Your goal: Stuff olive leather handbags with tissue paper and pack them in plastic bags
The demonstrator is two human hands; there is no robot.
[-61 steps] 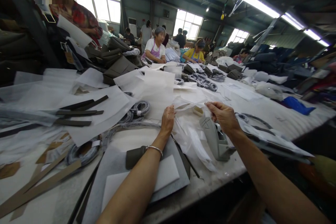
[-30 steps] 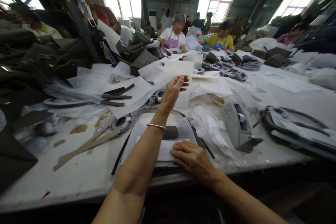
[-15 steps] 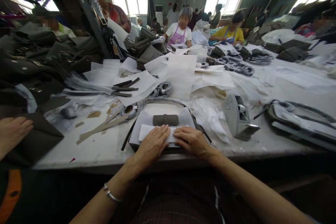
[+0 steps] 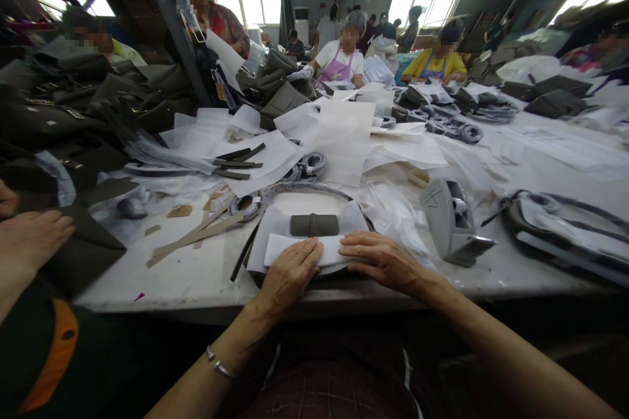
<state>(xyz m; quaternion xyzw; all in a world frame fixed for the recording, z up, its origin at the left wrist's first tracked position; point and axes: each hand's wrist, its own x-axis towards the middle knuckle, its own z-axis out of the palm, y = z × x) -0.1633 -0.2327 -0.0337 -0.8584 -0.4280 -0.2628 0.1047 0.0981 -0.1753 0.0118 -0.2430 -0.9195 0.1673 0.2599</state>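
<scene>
A dark bag (image 4: 253, 262) lies flat at the table's front edge, largely covered with white wrapping. On top of it is a folded white sheet (image 4: 276, 247), just below a grey-green flap piece (image 4: 314, 224). My left hand (image 4: 293, 270) rests flat on the sheet's left-centre part, fingers stretched out. Over the right part lies my right hand (image 4: 381, 260), its fingers extended and slightly apart. Neither hand grips anything. A wrapped handle (image 4: 314, 187) arches behind the bag.
A tape dispenser (image 4: 455, 222) stands to the right, with another wrapped bag (image 4: 550, 236) beyond. Brown strips (image 4: 196, 236) and white sheets (image 4: 344, 137) lie on the table (image 4: 196, 281). At far left, a co-worker's hands (image 4: 37, 236) touch a dark bag.
My right hand has shifted right, widening the space between my hands. The view has moved slightly. Another hand of the co-worker has come into view at far left.
</scene>
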